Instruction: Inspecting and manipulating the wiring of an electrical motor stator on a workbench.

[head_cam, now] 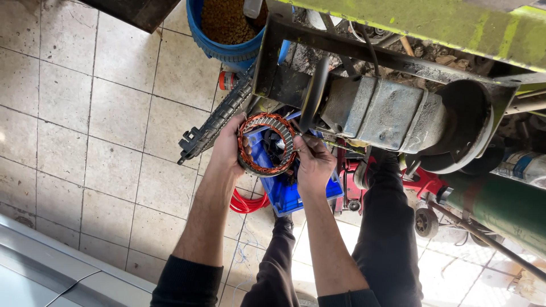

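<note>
A ring-shaped stator [266, 145] with copper windings and a grey laminated core is held up in front of me. My left hand [227, 149] grips its left rim. My right hand [313, 161] pinches its right rim, fingers at the copper wires. Behind it sits a blue plastic bin [284, 196] on the floor. Directly above is a grey metal motor-like housing [387, 113] mounted under a yellow-green machine frame [455, 25].
A blue bucket [224, 48] filled with brown granules stands at the top. A black toothed strip [213, 122] leans by the left hand. Red hose [245, 203] coils on the tiled floor [102, 142]. A green cylinder [500, 204] and red trolley [421, 185] lie right.
</note>
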